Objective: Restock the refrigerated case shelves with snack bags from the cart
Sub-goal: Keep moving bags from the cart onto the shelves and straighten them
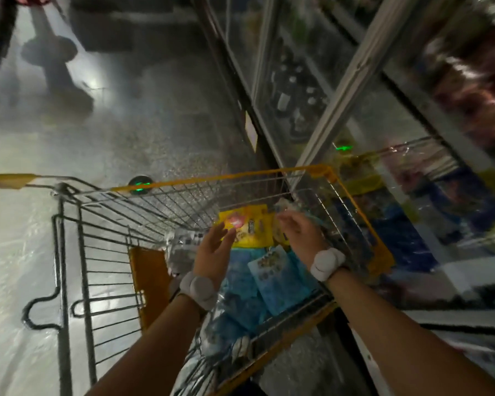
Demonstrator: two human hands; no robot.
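Plainly, you have plenty left: the cart beside the case holds a yellow bag and blue bags. Your left hand and right hand hover over them, fingers loose, holding nothing. The shelves are too blurred to judge.

The cart stands just left of the refrigerated case, its basket holding snack bags. Both hands, the left hand and the right hand, hang over the bags, seemingly above one bag at the far end.
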